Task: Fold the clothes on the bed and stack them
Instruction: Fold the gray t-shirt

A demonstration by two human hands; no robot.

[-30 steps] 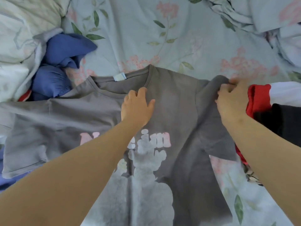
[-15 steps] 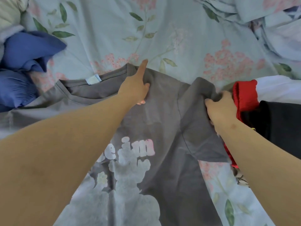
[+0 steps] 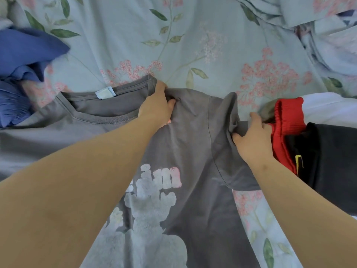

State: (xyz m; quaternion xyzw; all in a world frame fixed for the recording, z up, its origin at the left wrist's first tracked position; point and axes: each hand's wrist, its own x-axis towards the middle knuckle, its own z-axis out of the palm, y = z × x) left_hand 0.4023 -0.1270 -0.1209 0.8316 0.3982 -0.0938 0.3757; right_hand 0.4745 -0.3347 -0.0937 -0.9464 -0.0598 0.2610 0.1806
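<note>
A grey T-shirt with a pale pink and white print lies face up on the bed, collar away from me. My left hand grips a bunch of its fabric at the right end of the collar, near the shoulder. My right hand grips the right sleeve, which is folded in over the shirt's side. Both forearms reach across the shirt and hide part of the print.
A floral light-blue bedsheet covers the bed. A crumpled blue garment lies at the left. A red, black and white garment lies at the right, touching my right hand. Rumpled bedding sits at the top right.
My left hand went from pressing flat on the chest to gripping fabric by the collar. My right hand slid down the sleeve and drew it inward.
</note>
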